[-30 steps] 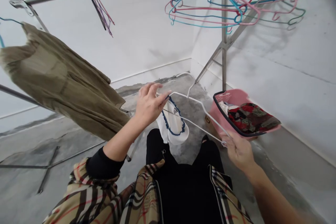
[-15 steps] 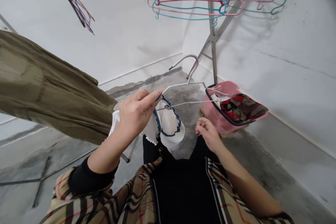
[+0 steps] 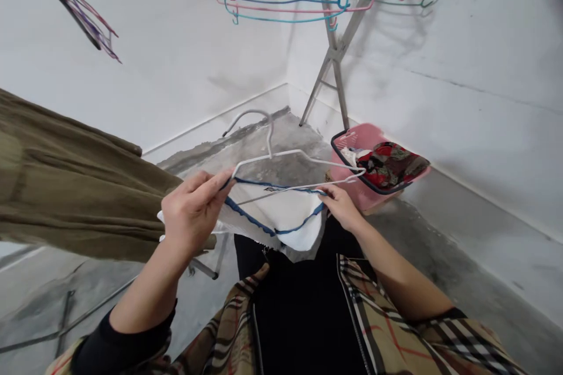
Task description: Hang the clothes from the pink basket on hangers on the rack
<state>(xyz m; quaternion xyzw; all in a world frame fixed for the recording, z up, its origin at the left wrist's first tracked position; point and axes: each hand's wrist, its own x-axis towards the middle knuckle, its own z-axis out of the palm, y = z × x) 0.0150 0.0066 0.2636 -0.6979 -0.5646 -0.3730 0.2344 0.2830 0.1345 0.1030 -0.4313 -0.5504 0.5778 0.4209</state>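
Note:
A white garment with wavy blue trim (image 3: 290, 217) hangs between my hands, its neckline spread wide. My left hand (image 3: 193, 205) is closed on the garment's trimmed edge and on one shoulder of a pale wire hanger (image 3: 281, 156). Over at the opposite side of the neckline, my right hand (image 3: 343, 205) pinches the blue trim. The hanger's left end dips inside the neckline, while its right end sticks out above my right hand, outside the cloth. Its hook points up and to the left.
A pink basket (image 3: 352, 187) with a dark rim holds red patterned cloth (image 3: 389, 167). Olive trousers (image 3: 88, 193) hang at left. Pink, blue and green hangers (image 3: 285, 12) hang on a metal rack (image 3: 335, 54). More thin hangers (image 3: 79, 12) hang from a rail at upper left.
My right hand has come up to the garment and taken hold of its neckline, which is now stretched open. My left hand has moved left and down with the hanger.

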